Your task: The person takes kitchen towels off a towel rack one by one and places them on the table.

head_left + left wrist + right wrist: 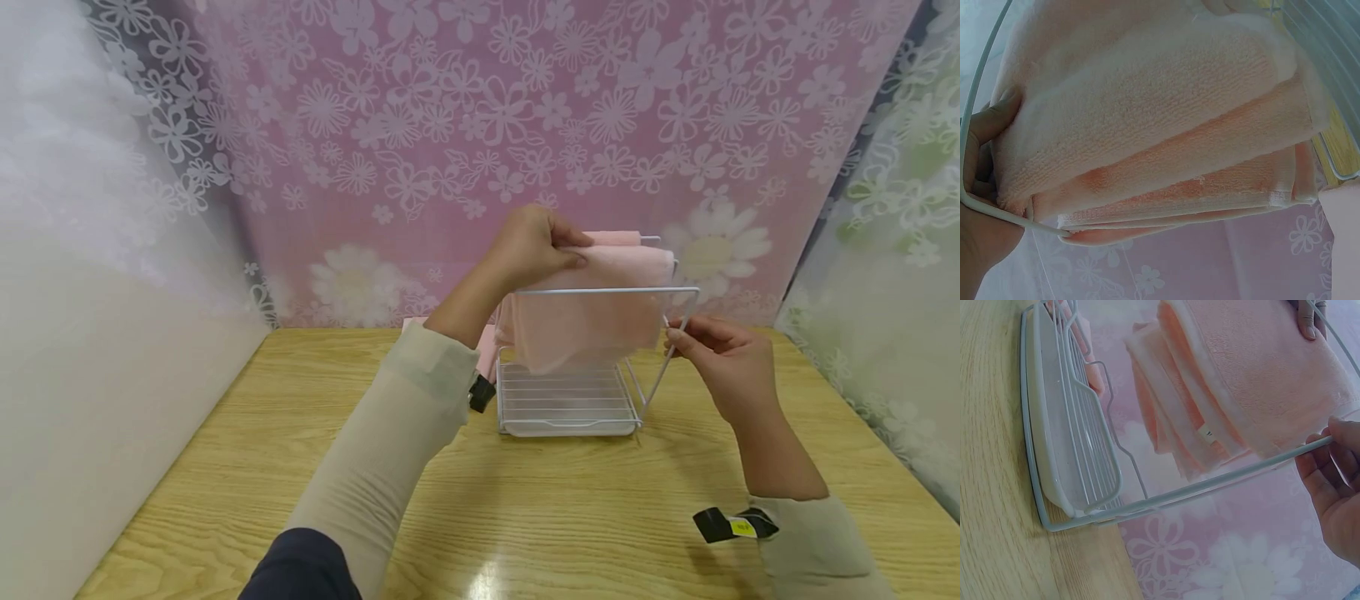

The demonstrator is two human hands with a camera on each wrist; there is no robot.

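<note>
A white wire rack (585,290) stands on the table, with pink towels hanging over its bars. My left hand (534,246) pinches the upper left edge of the front pink towel (630,265), thumb toward me. Behind it, another pink towel (615,238) shows along the back bar. In the left wrist view the hanging towel (1147,112) falls in several folded layers. My right hand (723,358) pinches the rack's slanted right side wire between thumb and fingers; the right wrist view shows this grip on the wire (1229,470) close up.
Low in the rack lie a wire shelf (562,396) and a white tray (570,429). More pink cloth (487,346) lies left of the rack, partly behind my left forearm. A pink flowered curtain (450,167) hangs at the wooden table's (540,517) back edge.
</note>
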